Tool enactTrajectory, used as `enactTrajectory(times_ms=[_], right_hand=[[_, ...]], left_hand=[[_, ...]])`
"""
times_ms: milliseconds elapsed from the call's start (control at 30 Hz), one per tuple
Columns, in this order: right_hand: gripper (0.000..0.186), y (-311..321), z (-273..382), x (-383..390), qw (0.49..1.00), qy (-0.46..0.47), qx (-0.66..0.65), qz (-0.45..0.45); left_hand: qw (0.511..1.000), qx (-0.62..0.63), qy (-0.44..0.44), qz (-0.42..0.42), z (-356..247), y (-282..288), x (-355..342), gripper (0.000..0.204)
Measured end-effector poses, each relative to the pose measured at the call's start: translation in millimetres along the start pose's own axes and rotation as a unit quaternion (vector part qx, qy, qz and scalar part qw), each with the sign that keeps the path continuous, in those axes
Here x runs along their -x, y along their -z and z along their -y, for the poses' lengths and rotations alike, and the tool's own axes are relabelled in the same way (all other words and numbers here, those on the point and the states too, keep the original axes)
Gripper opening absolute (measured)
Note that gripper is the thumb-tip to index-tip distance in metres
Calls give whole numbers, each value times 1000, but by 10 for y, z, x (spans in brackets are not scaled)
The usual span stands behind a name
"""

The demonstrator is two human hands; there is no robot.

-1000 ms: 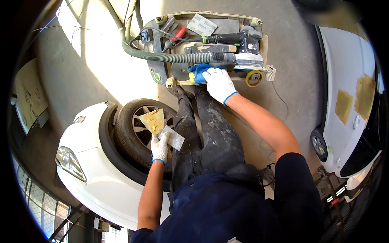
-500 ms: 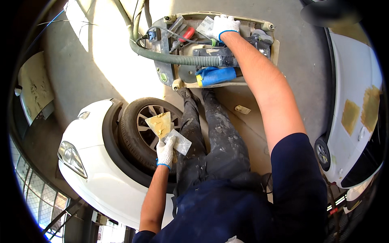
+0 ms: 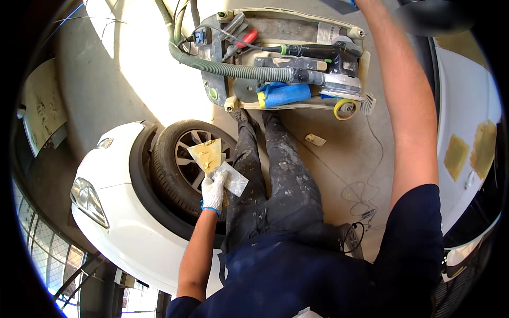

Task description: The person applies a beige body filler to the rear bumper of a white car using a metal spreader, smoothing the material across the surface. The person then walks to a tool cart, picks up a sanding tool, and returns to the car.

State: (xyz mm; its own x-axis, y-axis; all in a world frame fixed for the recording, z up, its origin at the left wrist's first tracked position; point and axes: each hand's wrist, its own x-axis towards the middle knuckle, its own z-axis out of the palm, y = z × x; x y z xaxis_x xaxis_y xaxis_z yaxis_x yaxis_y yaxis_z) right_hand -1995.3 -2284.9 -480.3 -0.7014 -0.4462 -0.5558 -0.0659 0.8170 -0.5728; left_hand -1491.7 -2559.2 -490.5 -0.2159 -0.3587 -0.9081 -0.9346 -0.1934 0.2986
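Note:
My left hand (image 3: 213, 192), in a white knit glove with a blue cuff, is closed on two flat putty spreaders. One spreader (image 3: 207, 155) carries a smear of yellow putty; the other (image 3: 235, 180) is pale grey and points right. Both are in front of the car wheel (image 3: 177, 164). My right arm reaches to the top edge of the view, where only the wrist and blue cuff of my right hand (image 3: 354, 3) show; its fingers are out of sight. Beside that cuff lies part of a dark grey sheet (image 3: 339, 5).
Ahead of my feet a tool cart (image 3: 297, 33) holds a sander (image 3: 342, 85), a ribbed hose (image 3: 233, 77), a blue roll (image 3: 287, 95) and a yellow tape roll (image 3: 345, 109). A white car's fender (image 3: 114, 206) is at left, another white car (image 3: 461, 106) at right. A thin cable (image 3: 379, 153) crosses the floor.
My right hand has left the cart and gone up and right, nearly out of view. The light grey sandpaper sheet by it is gone from the cart. The left hand still holds the spreaders.

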Motion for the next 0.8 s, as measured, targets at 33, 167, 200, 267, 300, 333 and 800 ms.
enactTrajectory(times_ms=[33,167,200,267,300,333,800], right_hand=[[49,63,14,-27,1000,21,8,-8],[47,-11,-67,-154,997,54,56,-16],[46,-125,-149,-226,995,63,71,-14],[46,-458,-391,-398,987,80,140,-10],[45,-677,-469,-373,979,68,194,-2],[44,-900,-451,-259,957,20,289,8],[61,-1135,-1073,525,971,-16,229,61]], left_hand=[[1000,19,-2,-7,43,-16,-30,19],[999,48,12,7,88,-35,-11,22],[999,51,6,10,98,-33,4,25],[1000,13,-24,8,79,-47,23,22],[999,14,-39,9,42,-59,32,22],[999,14,-52,7,14,-66,46,21],[999,24,3,25,95,85,-79,28]])
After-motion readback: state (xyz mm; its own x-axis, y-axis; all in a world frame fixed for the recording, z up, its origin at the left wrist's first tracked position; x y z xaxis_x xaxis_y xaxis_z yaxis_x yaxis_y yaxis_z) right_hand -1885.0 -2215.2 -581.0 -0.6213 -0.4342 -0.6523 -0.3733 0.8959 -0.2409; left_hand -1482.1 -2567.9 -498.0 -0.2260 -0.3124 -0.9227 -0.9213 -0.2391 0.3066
